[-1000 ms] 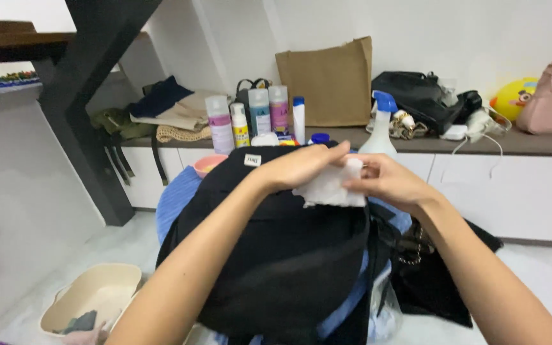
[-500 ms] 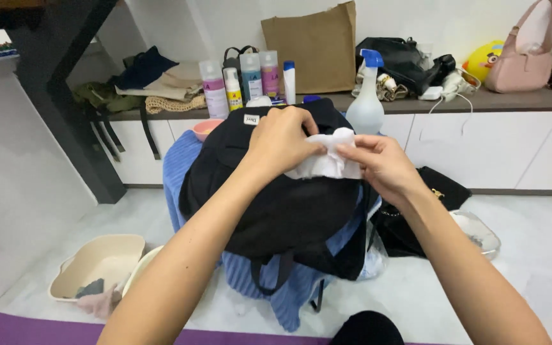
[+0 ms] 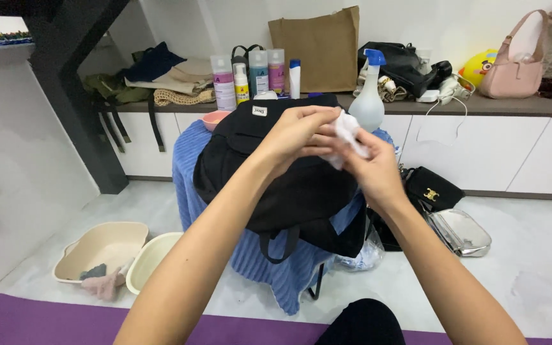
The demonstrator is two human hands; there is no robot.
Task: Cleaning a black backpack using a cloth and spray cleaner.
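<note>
Above the black fabric backpack (image 3: 289, 185), both hands meet on a crumpled white cloth wipe (image 3: 346, 131). Fingers of the left hand (image 3: 298, 131) are pinched together on the wipe's near edge, and the right hand (image 3: 368, 167) is closed round its lower part from the other side, so the wipe is bunched between the two and held just clear of the backpack's top.

Under the hands the backpack lies slumped on a small stand draped with a blue ribbed towel (image 3: 190, 166), its straps hanging down the front. A pink bowl (image 3: 215, 119) peeks out behind the backpack's upper left corner, and a clear spray bottle with a blue trigger (image 3: 368, 96) stands just behind the wipe.

On the floor to the right, a small black handbag with a gold clasp (image 3: 430, 188) leans beside the stand, with a shiny silver pouch (image 3: 460, 231) touching it. To the left lie two cream plastic basins (image 3: 107, 246), one holding crumpled rags. A purple mat (image 3: 39, 322) runs along the bottom edge.

Further back, a long dark-topped desk (image 3: 512, 105) over white cabinets carries a row of pastel cleaner bottles (image 3: 250, 76), a brown paper bag (image 3: 317, 48), a black leather bag (image 3: 400, 64), a pink shoulder bag (image 3: 517, 67), a yellow round toy (image 3: 476, 64) and folded fabric bags (image 3: 161, 80).
</note>
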